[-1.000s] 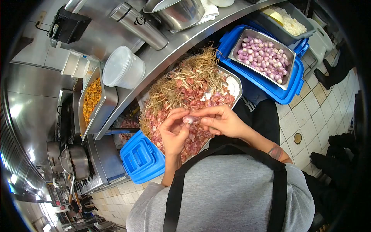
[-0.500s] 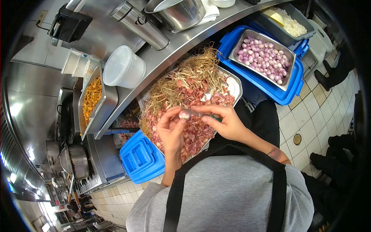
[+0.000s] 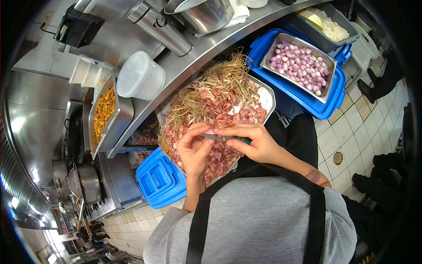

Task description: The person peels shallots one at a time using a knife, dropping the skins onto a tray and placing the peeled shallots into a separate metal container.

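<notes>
My left hand [image 3: 194, 147] pinches a shallot [image 3: 210, 131], mostly covered by the fingers. In my right hand [image 3: 255, 141] is a small paring knife [image 3: 243, 140] with a green handle; its blade lies against the shallot, pointing left. Both hands meet above a wide metal tray [image 3: 269, 97]. Reddish unpeeled shallots and loose skins [image 3: 220, 157] cover its near part. A heap of dry stringy roots [image 3: 198, 94] fills the far left part.
Peeled shallots [image 3: 299, 64] fill a steel pan [image 3: 325, 94] on a blue lid [image 3: 324, 113] at right. Another blue lid [image 3: 165, 180] lies lower left. The steel counter edge [image 3: 176, 81] runs behind, carrying a plastic tub [image 3: 141, 75] and a pepper-mill-like cylinder [image 3: 162, 31]. People's dark shoes [image 3: 367, 91] show at right.
The knife blade has turned and now lies across the shallot, pointing left. My right fingers have shifted slightly down and closer to my left hand, covering more of the shallot.
</notes>
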Demonstrator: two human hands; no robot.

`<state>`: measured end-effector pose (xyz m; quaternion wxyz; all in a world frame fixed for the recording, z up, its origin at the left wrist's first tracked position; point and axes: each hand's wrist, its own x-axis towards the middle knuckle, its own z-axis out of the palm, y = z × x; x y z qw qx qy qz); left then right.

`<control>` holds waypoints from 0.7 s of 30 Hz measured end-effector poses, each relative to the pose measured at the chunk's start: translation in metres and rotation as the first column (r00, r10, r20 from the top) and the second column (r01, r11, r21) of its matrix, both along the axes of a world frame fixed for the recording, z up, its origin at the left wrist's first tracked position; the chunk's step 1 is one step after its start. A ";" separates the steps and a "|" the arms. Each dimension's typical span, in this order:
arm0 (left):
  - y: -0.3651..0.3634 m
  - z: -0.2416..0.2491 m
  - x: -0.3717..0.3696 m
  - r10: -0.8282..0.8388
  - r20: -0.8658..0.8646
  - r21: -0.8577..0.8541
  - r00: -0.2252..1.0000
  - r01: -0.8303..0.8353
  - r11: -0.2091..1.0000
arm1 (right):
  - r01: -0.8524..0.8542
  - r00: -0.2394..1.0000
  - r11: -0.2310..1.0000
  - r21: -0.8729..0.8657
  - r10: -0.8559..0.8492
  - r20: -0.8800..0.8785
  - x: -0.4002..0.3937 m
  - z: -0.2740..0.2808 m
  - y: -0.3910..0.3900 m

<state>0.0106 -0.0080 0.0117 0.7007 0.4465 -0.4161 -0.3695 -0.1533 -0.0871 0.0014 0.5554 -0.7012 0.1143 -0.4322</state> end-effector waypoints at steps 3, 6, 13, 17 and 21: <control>0.001 -0.004 0.001 0.025 -0.005 0.009 1.000 -0.025 1.000 | -0.007 1.000 0.999 0.033 0.007 0.020 0.002 0.000 0.002; 0.001 -0.004 0.001 0.008 -0.004 0.000 1.000 -0.008 1.000 | -0.026 0.996 0.999 0.034 0.029 -0.085 -0.004 0.004 0.001; 0.002 -0.006 0.001 -0.045 -0.013 -0.008 0.999 0.045 0.999 | -0.192 0.981 0.911 0.366 0.189 0.045 -0.002 0.001 0.003; -0.002 -0.013 0.002 -0.140 -0.106 -0.009 0.984 0.140 0.990 | -0.483 0.871 0.565 0.669 0.390 0.299 -0.005 -0.003 -0.003; -0.005 -0.011 -0.002 -0.077 -0.137 0.021 0.988 0.081 0.997 | -0.497 0.862 0.527 0.690 0.392 0.322 -0.004 -0.008 -0.004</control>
